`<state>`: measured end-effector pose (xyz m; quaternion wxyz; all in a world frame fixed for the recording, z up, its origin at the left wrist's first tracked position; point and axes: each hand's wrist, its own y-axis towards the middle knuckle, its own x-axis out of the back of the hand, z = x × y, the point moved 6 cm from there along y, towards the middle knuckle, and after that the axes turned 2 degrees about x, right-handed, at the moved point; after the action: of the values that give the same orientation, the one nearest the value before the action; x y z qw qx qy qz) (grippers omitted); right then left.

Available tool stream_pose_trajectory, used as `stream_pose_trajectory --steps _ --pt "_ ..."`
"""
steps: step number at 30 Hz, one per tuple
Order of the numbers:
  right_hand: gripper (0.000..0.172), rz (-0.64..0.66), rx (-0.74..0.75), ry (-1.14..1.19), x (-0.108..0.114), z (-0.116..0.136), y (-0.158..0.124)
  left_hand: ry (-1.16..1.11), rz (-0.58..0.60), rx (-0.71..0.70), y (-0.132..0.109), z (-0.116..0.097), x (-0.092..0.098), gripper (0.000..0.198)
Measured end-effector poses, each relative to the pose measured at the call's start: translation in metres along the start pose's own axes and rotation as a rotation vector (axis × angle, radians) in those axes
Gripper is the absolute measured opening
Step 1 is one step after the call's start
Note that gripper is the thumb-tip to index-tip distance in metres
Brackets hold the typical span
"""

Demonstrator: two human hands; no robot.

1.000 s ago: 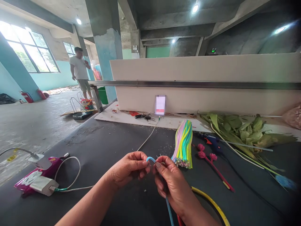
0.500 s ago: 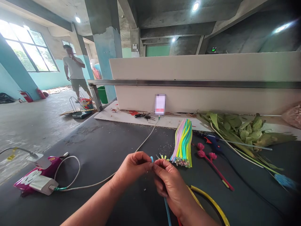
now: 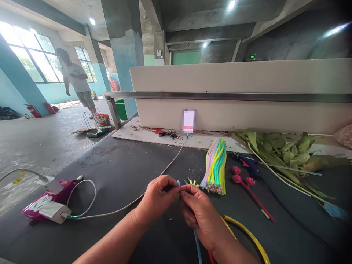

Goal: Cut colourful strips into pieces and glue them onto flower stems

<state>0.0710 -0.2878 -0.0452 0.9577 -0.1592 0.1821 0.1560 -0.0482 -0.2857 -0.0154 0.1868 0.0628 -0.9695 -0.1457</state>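
Observation:
My left hand [image 3: 162,191] and my right hand [image 3: 198,205] meet fingertip to fingertip above the dark table. Both are closed in a pinch on a blue pipe cleaner [image 3: 197,246]. A small bent bit of it shows above the fingertips, and its long tail hangs out below my right hand. The part between my fingers is hidden. Just beyond my right hand lies a bundle of pipe cleaners [image 3: 216,167] in yellow, green, pink and blue. Small yellow cut pieces and a pointed metal tip [image 3: 186,181], partly covered, lie behind my fingers.
Right of the bundle are a pink flower stem [image 3: 254,197], a dark blue glue gun [image 3: 249,165] and green leaves [image 3: 291,150]. A phone [image 3: 189,121] leans on the back board, its cable crossing to a power strip [image 3: 64,187]. Yellow tubing [image 3: 251,234] curves at front right. One person [image 3: 78,79] stands far left.
Both hands keep their pinch on the blue pipe cleaner with hardly any movement. The person in the background has shifted left and now leans. The view has moved slightly.

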Motion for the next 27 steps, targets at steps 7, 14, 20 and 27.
stream_pose_trajectory --steps 7,14,20,27 --pt "0.018 0.008 0.016 -0.017 0.001 -0.001 0.002 -0.158 0.035 0.119 0.002 0.007 -0.006 0.014" --pt "0.018 0.009 0.016 -0.030 0.000 -0.002 0.002 -0.072 -0.006 0.121 0.002 0.006 -0.004 0.012" --pt "0.018 -0.003 0.005 -0.049 -0.002 -0.002 0.001 -0.063 0.005 0.135 0.003 0.006 -0.001 0.007" --pt "0.018 -0.019 0.015 -0.048 -0.002 -0.001 0.000 -0.304 0.104 0.263 0.005 0.011 -0.005 0.009"
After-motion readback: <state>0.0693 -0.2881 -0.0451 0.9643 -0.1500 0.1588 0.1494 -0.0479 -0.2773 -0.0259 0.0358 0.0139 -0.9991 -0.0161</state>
